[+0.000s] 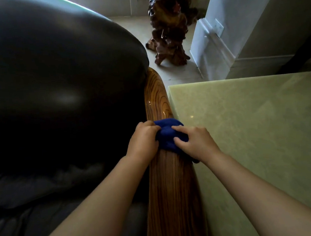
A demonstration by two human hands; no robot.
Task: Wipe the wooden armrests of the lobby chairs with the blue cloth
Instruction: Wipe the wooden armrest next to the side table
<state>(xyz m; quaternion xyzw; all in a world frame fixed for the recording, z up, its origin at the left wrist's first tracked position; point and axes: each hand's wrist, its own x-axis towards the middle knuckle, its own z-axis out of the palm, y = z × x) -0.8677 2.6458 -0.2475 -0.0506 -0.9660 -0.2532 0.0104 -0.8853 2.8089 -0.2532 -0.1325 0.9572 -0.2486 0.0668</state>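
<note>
A glossy wooden armrest (159,102) with dark grain runs from the bottom centre up to the chair's back. A bunched blue cloth (168,133) lies across it at mid-length. My left hand (143,139) grips the cloth's left side, fingers curled into the fabric. My right hand (194,140) presses on the cloth's right side, fingers bent over it. Part of the cloth hangs down the armrest's right edge beneath my right wrist.
The black leather chair (53,79) fills the left half. A pale green stone side table (255,128) stands tight against the armrest's right side. A gnarled wooden root sculpture (169,26) stands on the tiled floor behind, next to a white wall corner (212,43).
</note>
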